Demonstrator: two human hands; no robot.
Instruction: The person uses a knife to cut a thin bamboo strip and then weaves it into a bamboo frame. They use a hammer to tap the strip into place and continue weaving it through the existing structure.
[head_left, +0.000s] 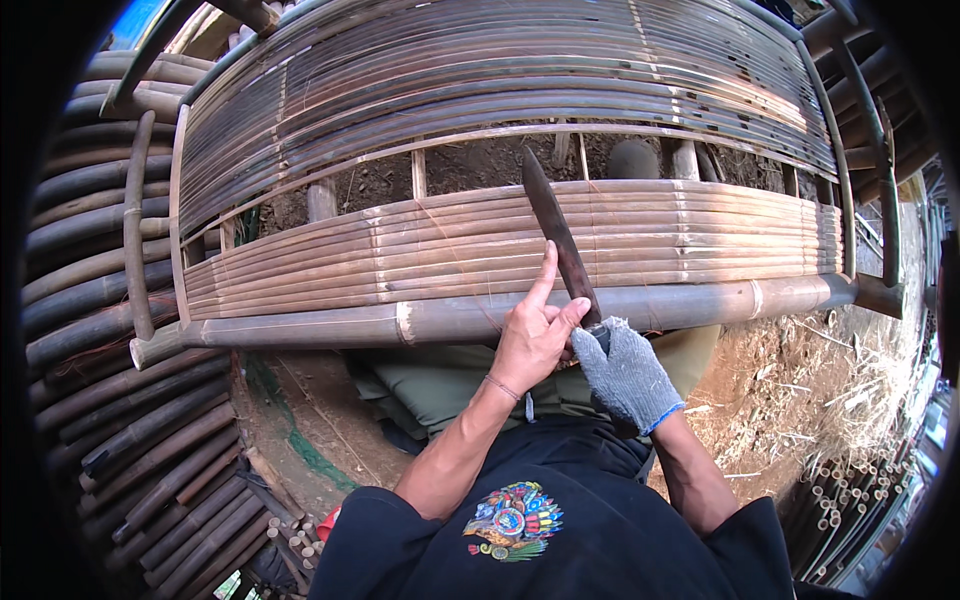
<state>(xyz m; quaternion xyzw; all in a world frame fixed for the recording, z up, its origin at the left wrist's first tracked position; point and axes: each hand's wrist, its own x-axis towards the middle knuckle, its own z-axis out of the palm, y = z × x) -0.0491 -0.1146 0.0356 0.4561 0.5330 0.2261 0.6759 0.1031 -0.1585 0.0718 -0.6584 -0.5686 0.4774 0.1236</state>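
Observation:
My right hand [628, 378], in a grey knit glove with a blue cuff, is closed around the handle of a long machete [556, 228]. Its dark, straight-backed blade points away from me over the bamboo slats [440, 235]. My bare left hand [533, 342] lies against the blade's left side, index finger stretched along it and thumb reaching toward the handle end. The other left fingers are partly hidden. Both hands are above a thick bamboo pole [350, 326], the front rail of a slatted bamboo bench, which crosses over my lap.
Beyond a gap showing soil, more dark bamboo strips [450, 90] fill the frame's far part. Stacked bamboo poles [90, 240] line the left. A bundle of thin bamboo canes [850, 490] lies at lower right, near straw-like shavings [870, 390]. Green netting [300, 440] is on the ground.

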